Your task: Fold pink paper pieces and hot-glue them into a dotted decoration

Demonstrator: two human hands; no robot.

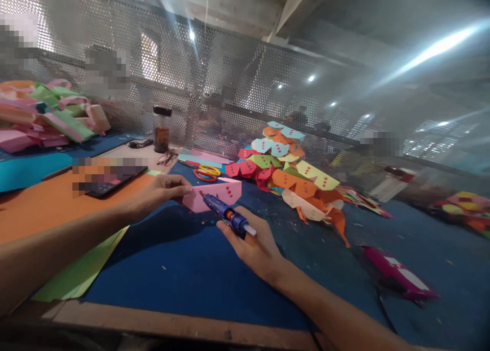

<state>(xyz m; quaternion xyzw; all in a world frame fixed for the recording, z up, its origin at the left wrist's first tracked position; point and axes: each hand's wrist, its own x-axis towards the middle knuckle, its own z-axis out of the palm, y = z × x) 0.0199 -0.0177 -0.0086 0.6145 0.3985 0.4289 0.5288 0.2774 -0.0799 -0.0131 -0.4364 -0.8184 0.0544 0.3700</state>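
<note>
My left hand (168,190) pinches the left end of a folded pink paper piece (214,193) just above the blue table cover. Small red squares mark the paper's right part. Wrapped round a blue glue gun (225,212) is my right hand (256,241). The gun's nozzle points at the left part of the pink paper; whether it touches cannot be told. A clear glue stick pokes out of the gun's rear. Scissors (206,173) with red and yellow handles lie just behind the paper.
A pile of folded coloured papers (294,182) stands behind on the right. A phone (118,181) rests on orange sheets (46,213) at left, near a jar (162,131). A magenta packet (398,273) lies at right. Paper bags (49,113) are heaped far left, before a perforated screen (237,65).
</note>
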